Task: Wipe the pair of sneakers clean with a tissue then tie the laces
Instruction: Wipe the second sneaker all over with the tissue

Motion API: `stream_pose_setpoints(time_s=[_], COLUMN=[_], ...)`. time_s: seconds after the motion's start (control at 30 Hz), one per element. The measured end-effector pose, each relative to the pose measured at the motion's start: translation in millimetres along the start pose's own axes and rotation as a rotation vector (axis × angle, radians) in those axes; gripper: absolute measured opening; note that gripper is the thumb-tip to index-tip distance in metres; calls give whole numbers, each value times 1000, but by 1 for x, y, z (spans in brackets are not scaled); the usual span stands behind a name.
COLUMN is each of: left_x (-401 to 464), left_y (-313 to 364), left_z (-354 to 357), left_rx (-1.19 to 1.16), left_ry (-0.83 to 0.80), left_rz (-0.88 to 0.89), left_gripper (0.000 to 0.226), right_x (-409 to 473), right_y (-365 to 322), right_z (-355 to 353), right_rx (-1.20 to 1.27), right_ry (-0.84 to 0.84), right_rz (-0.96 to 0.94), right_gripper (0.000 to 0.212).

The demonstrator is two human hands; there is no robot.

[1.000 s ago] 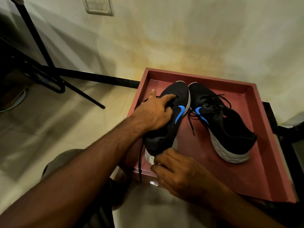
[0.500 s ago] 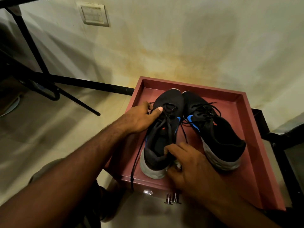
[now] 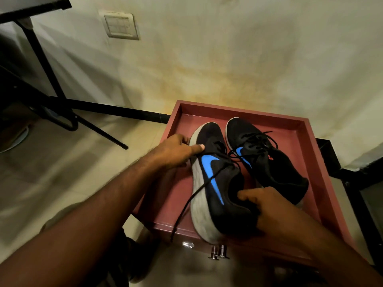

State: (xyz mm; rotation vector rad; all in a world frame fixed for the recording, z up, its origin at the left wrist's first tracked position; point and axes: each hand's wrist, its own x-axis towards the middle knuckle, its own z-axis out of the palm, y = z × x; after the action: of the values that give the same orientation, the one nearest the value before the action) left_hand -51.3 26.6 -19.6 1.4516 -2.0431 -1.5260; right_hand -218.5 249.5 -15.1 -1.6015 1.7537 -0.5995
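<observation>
Two black sneakers with blue logos sit in a red tray (image 3: 306, 146). The left sneaker (image 3: 217, 183) is tipped onto its side, grey sole facing left, heel over the tray's near rim. My left hand (image 3: 176, 151) grips its toe end, thumb on the upper. My right hand (image 3: 269, 206) holds its heel, fingers curled into the collar. A loose black lace (image 3: 186, 206) trails from it over the tray's front edge. The right sneaker (image 3: 267, 160) stands upright beside it, laces untied. No tissue is visible.
The tray tops a small red drawer unit with metal knobs (image 3: 217, 253). A wall with a switch plate (image 3: 121, 26) stands behind. Black metal table legs (image 3: 68, 112) cross the tiled floor at left. A dark frame (image 3: 352, 183) stands at right.
The left sneaker has been rolled from upright onto its side, showing its blue logo and sole. My right hand shifted from the heel's outside into the collar. The view tilted up slightly.
</observation>
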Motion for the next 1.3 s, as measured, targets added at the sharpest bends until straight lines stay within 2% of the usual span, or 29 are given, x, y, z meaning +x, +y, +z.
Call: stream_pose_setpoints(time_s=[0.13,0.23,0.3,0.37,0.43,0.53,0.6,0.67,0.73,0.87,0.97,1.03,1.1,1.2,1.3], left_x=[-7,-11,-13,-16,-21,-31,-36,-36,-37,-36,-36,-38,-39,-33,-27], left_y=[5,11,12,13,13,12,13,13,13,6,2,4,8,12,15], left_z=[7,8,7,4,0,-8,-15,-19,-19,-11,-1,9,15,15,11], left_rx=[301,366,446,577,668,620,492,372,346,434,514,458,432,389,160], left_ry=[82,127,159,192,149,-126,-305,-394,-408,-307,-185,-130,-120,-142,-90], left_rz=[157,237,292,351,370,283,195,131,105,82,95,207,323,370,353], left_gripper=[53,60,66,80,99,104,103,115,125,136,149,137,108,55,35], right_x=[-3,-7,-9,-7,-3,1,3,4,5,5,6,8,10,11,8], right_y=[16,13,8,5,3,3,5,6,2,-8,-3,3,7,10,11], right_z=[-15,-26,-30,-30,-26,-20,-19,-19,-17,-9,-2,-1,-5,-13,-13], right_rx=[-33,47,96,115,121,138,166,180,231,258,186,187,205,176,154], right_ry=[13,163,322,466,519,519,509,491,459,386,359,411,474,518,518], right_rz=[106,136,113,84,80,96,102,86,45,-83,-20,72,144,191,218], right_gripper=[59,47,35,27,24,22,21,21,22,35,40,40,36,31,28])
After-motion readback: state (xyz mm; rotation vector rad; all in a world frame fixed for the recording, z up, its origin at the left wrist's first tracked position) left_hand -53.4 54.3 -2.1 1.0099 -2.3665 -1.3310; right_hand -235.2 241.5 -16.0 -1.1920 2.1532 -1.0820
